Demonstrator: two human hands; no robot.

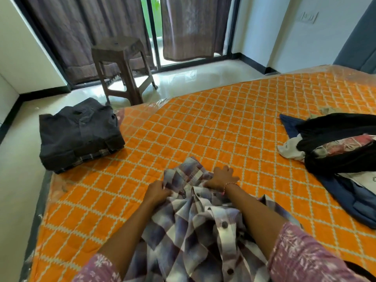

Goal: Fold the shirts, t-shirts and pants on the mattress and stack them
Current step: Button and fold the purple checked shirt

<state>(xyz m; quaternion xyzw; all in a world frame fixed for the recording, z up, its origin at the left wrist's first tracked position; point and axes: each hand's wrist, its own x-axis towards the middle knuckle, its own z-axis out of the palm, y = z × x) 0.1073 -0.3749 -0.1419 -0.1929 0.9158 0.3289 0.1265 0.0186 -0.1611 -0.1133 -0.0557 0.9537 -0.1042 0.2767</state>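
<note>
Purple-white checked shirt [189,231]; orange lattice-patterned mattress [223,123]; dark folded stack [79,133]

One mattress [234,123], orange quilted. One plaid shirt [193,231] at its near edge, unfolded, two hands on it: left hand [157,193], right hand [220,178]. One folded stack [79,133] at the far left corner; at least two garments in it, exact count unclear. One unfolded pile [335,151] at the right edge, several pieces, count unclear. One stool [122,66] on the floor beyond the mattress. Two curtains [85,31].
</note>
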